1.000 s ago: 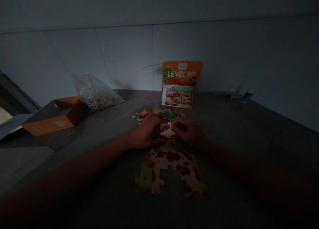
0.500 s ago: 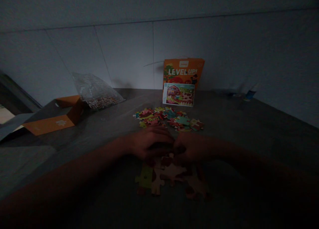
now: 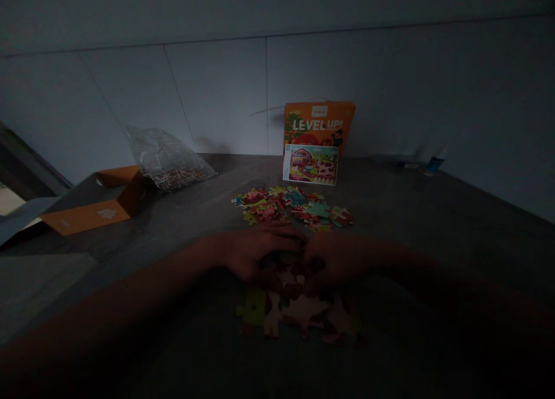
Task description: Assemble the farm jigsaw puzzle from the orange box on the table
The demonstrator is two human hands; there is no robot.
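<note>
Joined jigsaw puzzle pieces (image 3: pixel 303 309), cream with dark brown patches and green at the left end, lie on the grey surface close to me. Along their far edge, my left hand (image 3: pixel 260 251) bends its fingers over a patched puzzle piece (image 3: pixel 293 273). From the other side, my right hand (image 3: pixel 332 257) grips the same piece with curled fingers. Both sets of fingertips nearly meet above it. Dim light and the hands hide part of the piece, so how far it sits in the others is unclear.
Beyond my hands lies a heap of loose puzzle pieces (image 3: pixel 277 202). A farm picture card (image 3: pixel 310 165) leans on an orange "LEVEL UP!" box (image 3: pixel 319 121) by the wall. To the left are an open orange box (image 3: pixel 87 214) and a clear plastic bag (image 3: pixel 169 162).
The patched piece between my hands now shows more, and it has come slightly nearer to me over the joined pieces. My hands have shifted only a little.
</note>
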